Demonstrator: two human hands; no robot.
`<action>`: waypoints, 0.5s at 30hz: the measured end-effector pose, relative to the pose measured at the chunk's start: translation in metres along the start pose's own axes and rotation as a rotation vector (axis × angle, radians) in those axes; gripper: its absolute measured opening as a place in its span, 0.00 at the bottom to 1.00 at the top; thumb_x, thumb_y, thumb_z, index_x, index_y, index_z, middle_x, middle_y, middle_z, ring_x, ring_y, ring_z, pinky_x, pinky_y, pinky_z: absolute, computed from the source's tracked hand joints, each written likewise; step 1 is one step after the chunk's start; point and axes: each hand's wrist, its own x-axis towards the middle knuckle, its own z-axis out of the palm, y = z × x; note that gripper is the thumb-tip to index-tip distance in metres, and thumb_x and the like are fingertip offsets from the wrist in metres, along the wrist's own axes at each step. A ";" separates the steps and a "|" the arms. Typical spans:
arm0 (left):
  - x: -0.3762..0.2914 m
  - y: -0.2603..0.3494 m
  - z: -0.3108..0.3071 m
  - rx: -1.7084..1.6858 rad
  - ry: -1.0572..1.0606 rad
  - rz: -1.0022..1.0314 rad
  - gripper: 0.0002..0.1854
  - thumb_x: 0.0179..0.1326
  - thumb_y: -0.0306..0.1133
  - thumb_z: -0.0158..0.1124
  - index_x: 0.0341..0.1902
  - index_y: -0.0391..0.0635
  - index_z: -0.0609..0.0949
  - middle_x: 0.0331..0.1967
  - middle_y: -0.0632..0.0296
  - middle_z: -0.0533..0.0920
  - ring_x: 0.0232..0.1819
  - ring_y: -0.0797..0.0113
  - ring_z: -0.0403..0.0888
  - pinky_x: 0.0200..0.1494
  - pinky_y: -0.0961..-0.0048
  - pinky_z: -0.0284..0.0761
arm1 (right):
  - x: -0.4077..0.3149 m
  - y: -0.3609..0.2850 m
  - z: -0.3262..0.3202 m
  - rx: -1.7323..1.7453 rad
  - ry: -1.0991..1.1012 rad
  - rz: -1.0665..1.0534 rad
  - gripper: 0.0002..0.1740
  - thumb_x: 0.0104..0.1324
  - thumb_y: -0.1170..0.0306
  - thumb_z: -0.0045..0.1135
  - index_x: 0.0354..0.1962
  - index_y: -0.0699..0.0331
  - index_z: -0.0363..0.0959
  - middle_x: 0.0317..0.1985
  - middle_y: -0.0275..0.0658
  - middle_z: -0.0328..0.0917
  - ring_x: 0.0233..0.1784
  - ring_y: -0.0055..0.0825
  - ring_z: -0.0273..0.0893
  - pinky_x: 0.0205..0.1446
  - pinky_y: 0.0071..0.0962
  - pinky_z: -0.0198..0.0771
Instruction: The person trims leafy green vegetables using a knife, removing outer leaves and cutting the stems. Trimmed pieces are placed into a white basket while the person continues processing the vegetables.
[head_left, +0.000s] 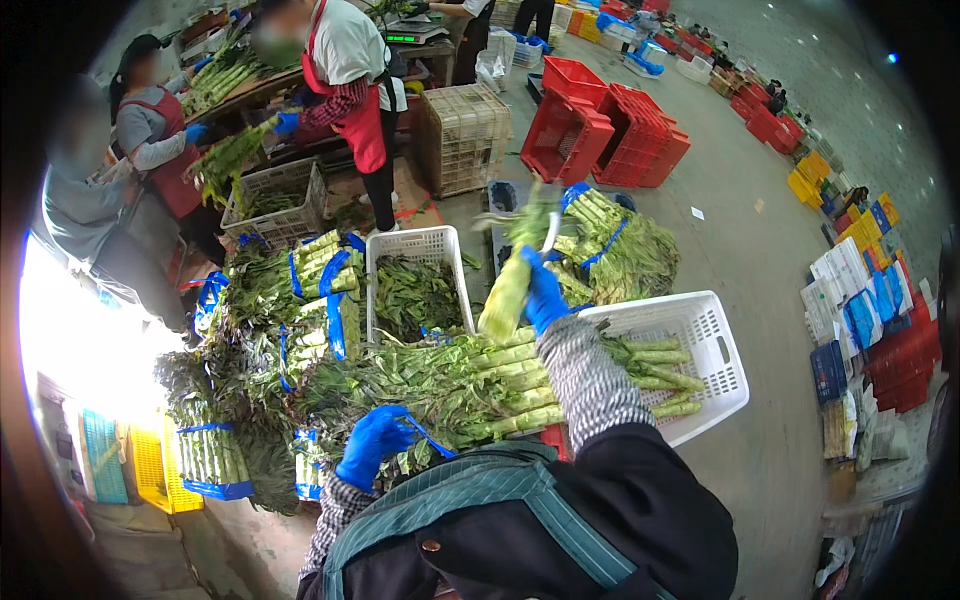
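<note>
My right hand (545, 296), in a blue glove, is raised above the stalks and closed around a blurred stem-lettuce stalk (502, 300) whose leafy end points away from me. A pale curved strip, perhaps a blade (553, 231), projects beyond the fingers; I cannot tell exactly what it is. My left hand (375, 444), also gloved in blue, is curled low among dark leaves, with a blue strip (433, 436) running out from its fingers. Between my hands lies a row of stem lettuce (517, 375), leaves to the left and thick stems to the right.
A white crate (729, 375) at the right holds several stalks. Beyond the row stand a white crate (452, 255) of loose leaves and blue-taped bundles (626, 247). Red crates (566, 135) are stacked farther off. Co-workers in red aprons (367, 139) handle stalks at the upper left.
</note>
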 end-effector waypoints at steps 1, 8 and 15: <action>-0.009 -0.003 -0.009 -0.013 0.107 -0.011 0.15 0.65 0.37 0.47 0.50 0.42 0.74 0.32 0.56 0.80 0.32 0.64 0.80 0.35 0.70 0.78 | 0.016 -0.023 -0.013 -0.028 0.122 0.100 0.21 0.53 0.56 0.64 0.40 0.56 0.71 0.27 0.34 0.75 0.26 0.26 0.72 0.30 0.28 0.70; -0.026 -0.014 -0.047 -0.045 0.346 -0.026 0.14 0.64 0.37 0.50 0.48 0.45 0.76 0.32 0.58 0.79 0.32 0.64 0.80 0.35 0.69 0.78 | 0.038 -0.082 -0.062 -0.359 0.328 -0.018 0.23 0.50 0.49 0.64 0.32 0.59 0.76 0.21 0.31 0.73 0.16 0.21 0.64 0.20 0.23 0.59; -0.001 -0.007 -0.026 0.041 0.208 0.045 0.13 0.64 0.34 0.49 0.48 0.44 0.76 0.30 0.60 0.78 0.33 0.66 0.79 0.37 0.71 0.77 | 0.039 -0.075 0.024 -0.143 -0.141 0.109 0.15 0.57 0.60 0.60 0.38 0.59 0.72 0.28 0.37 0.76 0.27 0.29 0.75 0.34 0.30 0.74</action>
